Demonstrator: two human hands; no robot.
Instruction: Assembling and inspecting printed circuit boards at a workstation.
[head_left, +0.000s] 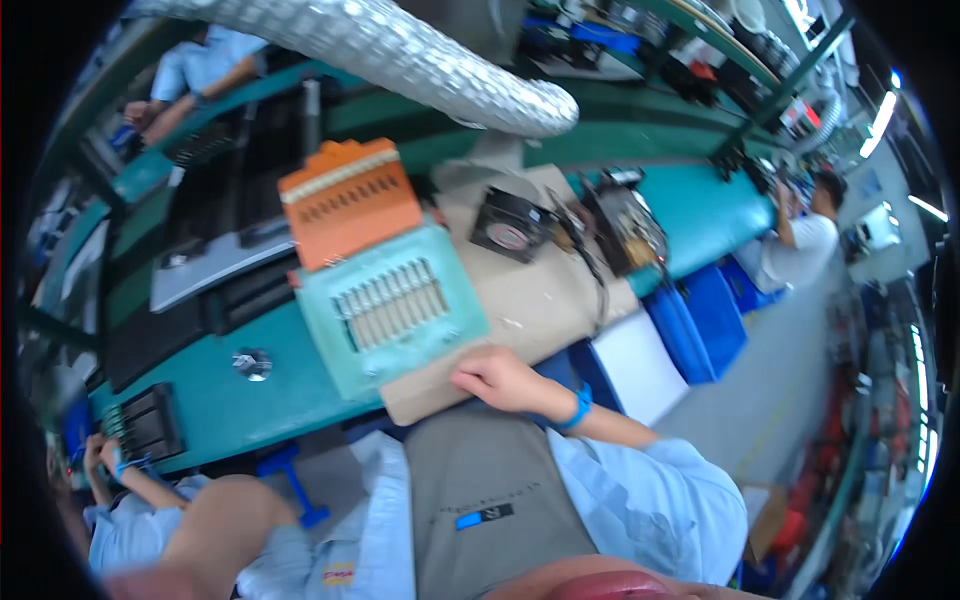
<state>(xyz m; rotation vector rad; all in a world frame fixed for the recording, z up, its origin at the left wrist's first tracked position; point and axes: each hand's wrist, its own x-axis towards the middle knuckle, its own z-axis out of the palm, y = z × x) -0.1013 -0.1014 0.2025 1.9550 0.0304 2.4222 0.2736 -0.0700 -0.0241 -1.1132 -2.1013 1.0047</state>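
Note:
My right hand is closed, its fingers curled under, above the near edge of a brown cardboard sheet. Whatever it may hold is hidden. A blue band circles that wrist. Just beyond lies a pale green fixture with several slim, light-coloured parts side by side in its window. Its slotted orange lid lies folded back on the far side. My left arm is bent at the lower left, smeared by motion; the left hand is only a blur at the lower edge, its fingers unreadable.
A black fan and an opened metal device with cables stand right of the fixture. A silver duct hangs overhead. Blue bins flank the bench at right. A small metallic disc lies left. Co-workers sit at left, far left and right.

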